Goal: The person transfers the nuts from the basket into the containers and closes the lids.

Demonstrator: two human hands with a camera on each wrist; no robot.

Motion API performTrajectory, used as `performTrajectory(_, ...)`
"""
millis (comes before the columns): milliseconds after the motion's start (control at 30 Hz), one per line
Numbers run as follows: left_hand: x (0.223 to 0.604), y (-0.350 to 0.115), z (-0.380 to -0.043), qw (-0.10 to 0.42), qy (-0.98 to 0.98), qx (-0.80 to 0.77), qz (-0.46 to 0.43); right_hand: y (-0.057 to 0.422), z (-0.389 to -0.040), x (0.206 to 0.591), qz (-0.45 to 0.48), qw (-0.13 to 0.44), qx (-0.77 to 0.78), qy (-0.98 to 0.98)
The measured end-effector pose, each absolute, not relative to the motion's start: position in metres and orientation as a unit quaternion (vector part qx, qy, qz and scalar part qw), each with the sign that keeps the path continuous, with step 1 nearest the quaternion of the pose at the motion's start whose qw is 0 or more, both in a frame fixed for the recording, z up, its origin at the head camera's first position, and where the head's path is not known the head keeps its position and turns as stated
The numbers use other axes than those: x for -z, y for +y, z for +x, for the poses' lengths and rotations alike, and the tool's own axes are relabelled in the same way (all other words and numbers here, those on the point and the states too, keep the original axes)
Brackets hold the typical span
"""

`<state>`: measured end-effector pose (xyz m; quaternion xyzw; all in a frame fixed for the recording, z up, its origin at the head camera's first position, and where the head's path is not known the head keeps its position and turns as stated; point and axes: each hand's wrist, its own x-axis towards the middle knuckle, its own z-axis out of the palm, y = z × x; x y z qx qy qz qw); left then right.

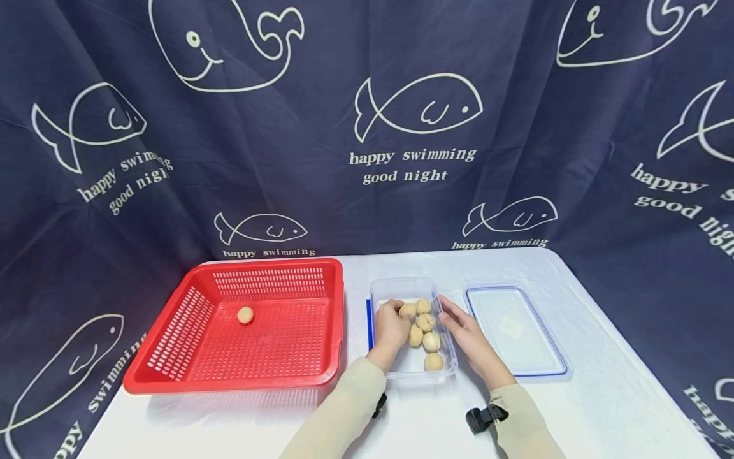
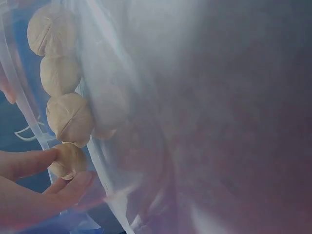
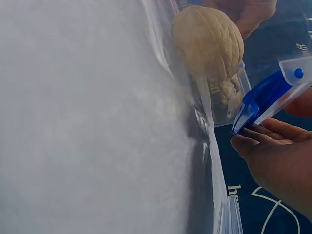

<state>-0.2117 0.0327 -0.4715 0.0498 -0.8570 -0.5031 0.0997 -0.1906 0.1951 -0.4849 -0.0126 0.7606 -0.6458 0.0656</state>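
A clear plastic container (image 1: 401, 370) with blue latches stands on the table with several walnuts (image 1: 424, 322) inside. My left hand (image 1: 392, 328) reaches into it from the left. Between thumb and fingers it pinches a walnut (image 2: 69, 161), the end one of a row in the left wrist view. At the container's right wall, my right hand (image 1: 467, 335) grips the side. In the right wrist view its fingers (image 3: 263, 139) lie against a blue latch (image 3: 263, 100), with the thumb on the other side. A large walnut (image 3: 207, 41) shows through the clear wall there.
To the left stands a red perforated basket (image 1: 338, 319) with one walnut (image 1: 245, 315) in it. A clear lid with a blue seal (image 1: 516, 331) lies on the white table (image 1: 596, 357) at right. Behind the table hangs a dark blue curtain (image 1: 321, 127).
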Motion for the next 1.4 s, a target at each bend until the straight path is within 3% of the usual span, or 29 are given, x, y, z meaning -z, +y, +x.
performTrajectory(500,0.476,0.031,-0.213,0.086,-0.871,0.482,0.046,0.194,-0.19,0.483,-0.016,0.065,0.641,0.765)
performTrajectory(900,0.47,0.031,-0.212,0.124,-0.814,0.567,0.022,0.194,-0.19,0.483,-0.023,0.065,0.642,0.764)
performTrajectory(1167,0.445,0.027,-0.207,0.116,-0.749,0.652,-0.015,0.195,-0.189,0.482,-0.026,0.068,0.643,0.762)
performTrajectory(1400,0.405,0.016,-0.203,0.058,-0.681,0.729,-0.039,0.194,-0.19,0.482,-0.03,0.064,0.647,0.759)
